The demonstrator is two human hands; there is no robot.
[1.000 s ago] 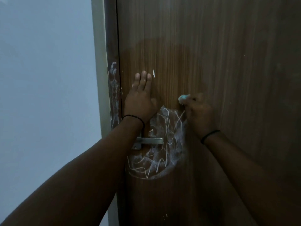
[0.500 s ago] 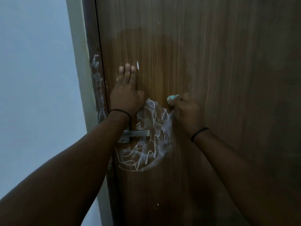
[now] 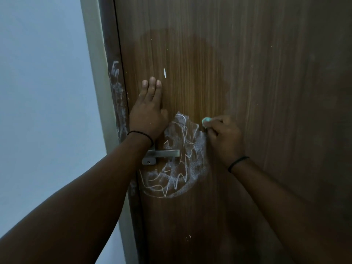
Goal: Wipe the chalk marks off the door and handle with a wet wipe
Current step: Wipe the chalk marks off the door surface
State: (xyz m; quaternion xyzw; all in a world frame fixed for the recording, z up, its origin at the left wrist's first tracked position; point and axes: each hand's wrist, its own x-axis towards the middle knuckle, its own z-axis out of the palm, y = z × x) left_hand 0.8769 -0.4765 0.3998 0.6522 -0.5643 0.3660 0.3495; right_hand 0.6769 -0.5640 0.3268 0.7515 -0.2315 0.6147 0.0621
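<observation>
Both hands (image 3: 147,115) (image 3: 222,139) on door (image 3: 266,92) (right gripping wipe (image 3: 205,121))

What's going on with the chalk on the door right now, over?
Left hand flat on the door. Right hand pinching the wet wipe at the scribble's top edge. Chalk marks remain around the handle. Nothing blocking.

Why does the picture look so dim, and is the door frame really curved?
Head view: the light is low, so both arms and the right of the door go murky; the chalk and handle stay readable. The frame bows because the lens is wide-angle. No glare; only slight softness.
</observation>
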